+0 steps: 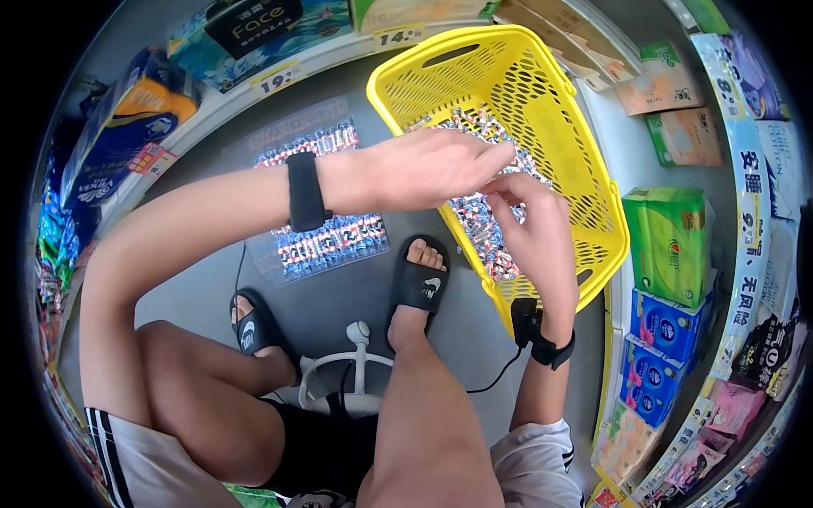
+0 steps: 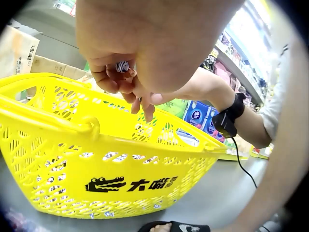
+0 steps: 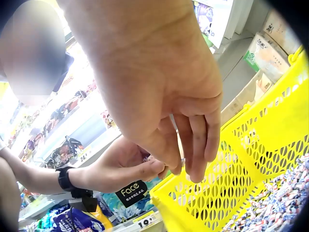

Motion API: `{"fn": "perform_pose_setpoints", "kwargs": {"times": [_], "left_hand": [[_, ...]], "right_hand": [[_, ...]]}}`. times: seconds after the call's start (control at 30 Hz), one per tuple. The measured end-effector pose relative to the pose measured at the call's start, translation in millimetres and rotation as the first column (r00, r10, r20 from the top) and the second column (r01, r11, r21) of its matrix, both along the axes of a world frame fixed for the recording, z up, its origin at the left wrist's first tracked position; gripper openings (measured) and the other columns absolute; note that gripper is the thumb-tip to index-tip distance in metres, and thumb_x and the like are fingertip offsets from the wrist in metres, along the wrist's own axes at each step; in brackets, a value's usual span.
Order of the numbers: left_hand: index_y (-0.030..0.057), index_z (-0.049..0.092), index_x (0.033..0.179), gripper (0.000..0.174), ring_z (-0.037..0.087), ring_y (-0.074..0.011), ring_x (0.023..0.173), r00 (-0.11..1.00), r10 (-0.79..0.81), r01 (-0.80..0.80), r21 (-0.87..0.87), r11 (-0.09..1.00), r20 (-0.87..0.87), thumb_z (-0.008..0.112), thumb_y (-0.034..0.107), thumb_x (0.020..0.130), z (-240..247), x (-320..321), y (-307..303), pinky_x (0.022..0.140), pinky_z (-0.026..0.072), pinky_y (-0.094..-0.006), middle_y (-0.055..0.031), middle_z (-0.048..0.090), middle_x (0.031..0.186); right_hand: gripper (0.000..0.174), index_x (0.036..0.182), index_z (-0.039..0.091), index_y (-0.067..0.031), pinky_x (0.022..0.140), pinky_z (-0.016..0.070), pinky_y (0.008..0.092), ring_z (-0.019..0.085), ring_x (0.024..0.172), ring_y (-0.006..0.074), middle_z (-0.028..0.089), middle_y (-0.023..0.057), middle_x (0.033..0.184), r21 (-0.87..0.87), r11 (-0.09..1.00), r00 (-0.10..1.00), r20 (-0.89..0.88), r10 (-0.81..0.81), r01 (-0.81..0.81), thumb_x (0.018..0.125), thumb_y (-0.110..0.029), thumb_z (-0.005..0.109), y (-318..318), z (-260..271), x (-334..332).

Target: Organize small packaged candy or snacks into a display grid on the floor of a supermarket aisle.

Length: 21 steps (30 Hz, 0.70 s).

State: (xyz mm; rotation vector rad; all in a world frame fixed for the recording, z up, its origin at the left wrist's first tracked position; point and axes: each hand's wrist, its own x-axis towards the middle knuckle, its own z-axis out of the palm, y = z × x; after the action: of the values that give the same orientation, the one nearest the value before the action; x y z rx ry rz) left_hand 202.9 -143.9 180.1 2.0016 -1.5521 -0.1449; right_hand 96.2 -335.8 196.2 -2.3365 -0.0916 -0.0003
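Observation:
My left hand (image 1: 432, 167) reaches over the yellow basket (image 1: 584, 182), its fingers curled around a small wrapped candy (image 2: 122, 66) with a blue, white and red wrapper. The right hand (image 1: 539, 224) meets it above the basket, thumb and forefinger pinched together right at the left fingertips. A tiny dark bit of wrapper (image 2: 140, 99) shows there in the left wrist view; the rest is hidden behind the fingers. Many similar loose candies (image 1: 487, 222) cover the basket's bottom. On the floor under the left forearm lies a clear plastic tray (image 1: 383, 247) with candies in neat rows (image 1: 330, 241).
Shelves with tissue packs (image 1: 669, 245) run along the right, and a price-tagged shelf edge (image 1: 279, 80) curves along the far left. A white stool base (image 1: 358, 356) stands between the person's legs. Sandalled feet (image 1: 421, 275) are close to the basket and tray. A cable (image 1: 500, 377) hangs from the right wrist.

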Motion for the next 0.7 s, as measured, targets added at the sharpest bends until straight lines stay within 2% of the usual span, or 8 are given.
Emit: {"fn": "perform_pose_setpoints", "kwargs": {"times": [0.13, 0.2, 0.27, 0.37, 0.43, 0.53, 0.67, 0.7], "left_hand": [[-0.0005, 0.041, 0.108, 0.025, 0.069, -0.045, 0.092, 0.999, 0.046, -0.047, -0.064, 0.997, -0.005, 0.06, 0.001, 0.092, 3.0, -10.2, 33.3, 0.076, 0.0553, -0.0521, -0.0215, 0.065, 0.092], [0.0, 0.042, 0.108, 0.024, 0.069, -0.0439, 0.091, 0.996, 0.089, -0.089, -0.024, 0.996, -0.011, 0.059, 0.001, 0.091, 0.9, -16.5, 50.6, 0.076, 0.0548, -0.0511, -0.0205, 0.064, 0.09], [0.0002, 0.044, 0.109, 0.023, 0.069, -0.0431, 0.09, 0.998, 0.052, -0.053, -0.007, 0.999, -0.038, 0.059, 0.001, 0.092, -1.6, -18.2, 67.1, 0.076, 0.0545, -0.0504, -0.0199, 0.064, 0.09], [0.001, 0.049, 0.111, 0.02, 0.068, -0.0411, 0.094, 0.995, 0.011, -0.012, -0.012, 1.0, -0.096, 0.058, 0.007, 0.094, -3.8, -20.8, 89.4, 0.081, 0.0545, -0.0488, -0.0189, 0.065, 0.097], [0.0008, 0.051, 0.11, 0.017, 0.067, -0.0403, 0.1, 0.983, -0.031, 0.034, 0.014, 0.999, -0.18, 0.057, 0.01, 0.096, -11.6, -22.3, 104.8, 0.086, 0.0543, -0.0484, -0.0191, 0.067, 0.104], [0.0, 0.051, 0.11, 0.016, 0.066, -0.0408, 0.101, 0.987, -0.021, 0.038, 0.106, 0.994, -0.159, 0.055, 0.01, 0.097, -22.6, -25.2, 128.3, 0.086, 0.0543, -0.0485, -0.0204, 0.067, 0.104], [-0.0004, 0.049, 0.111, 0.017, 0.066, -0.0418, 0.101, 0.975, 0.004, 0.021, 0.11, 0.994, -0.222, 0.053, 0.012, 0.1, -44.1, -30.3, 148.9, 0.086, 0.054, -0.0485, -0.0219, 0.066, 0.103], [-0.0005, 0.049, 0.117, 0.023, 0.066, -0.0426, 0.101, 0.973, 0.013, 0.012, 0.107, 0.994, -0.231, 0.059, 0.009, 0.098, -49.9, -30.4, 152.5, 0.087, 0.0539, -0.0488, -0.0215, 0.066, 0.102]], "right_hand": [[0.006, 0.096, 0.069, 0.0043, 0.076, 0.0552, 0.0461, 0.071, 0.084, 0.0406, 0.071, 0.0211, 0.095, -0.069, 0.998, 0.996, 0.086, 0.003, 0.003, 0.091, 0.004, 0.065, 30.3, 2.1, -5.1], [0.007, 0.098, 0.067, 0.0027, 0.074, 0.0548, 0.0475, 0.07, 0.081, 0.0409, 0.069, 0.0206, 0.095, -0.136, 0.99, 0.995, 0.092, -0.036, 0.048, 0.09, 0.002, 0.067, 46.5, 5.7, -5.9], [0.015, 0.101, 0.061, 0.0023, 0.074, 0.0544, 0.0488, 0.069, 0.082, 0.042, 0.068, 0.0203, 0.097, -0.111, 0.993, 0.998, 0.06, -0.02, 0.027, 0.088, 0.003, 0.069, 61.9, 8.7, -4.9], [0.029, 0.102, 0.056, 0.0016, 0.075, 0.0543, 0.0494, 0.068, 0.088, 0.0411, 0.067, 0.0198, 0.094, -0.084, 0.989, 0.991, 0.057, 0.125, -0.12, 0.081, 0.004, 0.075, 83.8, 3.5, -5.0], [0.029, 0.101, 0.056, 0.0009, 0.075, 0.0541, 0.0497, 0.068, 0.088, 0.0407, 0.067, 0.0195, 0.093, -0.093, 0.983, 0.986, 0.039, 0.163, -0.159, 0.08, 0.004, 0.075, 96.7, -1.2, -5.9], [0.029, 0.1, 0.055, -0.0005, 0.073, 0.0536, 0.0502, 0.067, 0.087, 0.0397, 0.066, 0.018, 0.089, -0.095, 0.974, 0.977, 0.042, 0.211, -0.207, 0.081, 0.001, 0.077, 114.9, -16.7, -5.8], [0.03, 0.101, 0.057, 0.0007, 0.071, 0.0533, 0.0506, 0.067, 0.081, 0.0409, 0.066, 0.0188, 0.081, -0.074, 0.981, 0.984, 0.003, 0.177, -0.177, 0.082, -0.003, 0.081, 135.9, -50.4, -7.3], [0.03, 0.101, 0.058, 0.0013, 0.071, 0.0533, 0.0509, 0.068, 0.079, 0.0417, 0.066, 0.0201, 0.082, -0.018, 0.981, 0.981, -0.01, 0.193, -0.193, 0.082, -0.003, 0.081, 139.7, -58.4, -6.4]]}}
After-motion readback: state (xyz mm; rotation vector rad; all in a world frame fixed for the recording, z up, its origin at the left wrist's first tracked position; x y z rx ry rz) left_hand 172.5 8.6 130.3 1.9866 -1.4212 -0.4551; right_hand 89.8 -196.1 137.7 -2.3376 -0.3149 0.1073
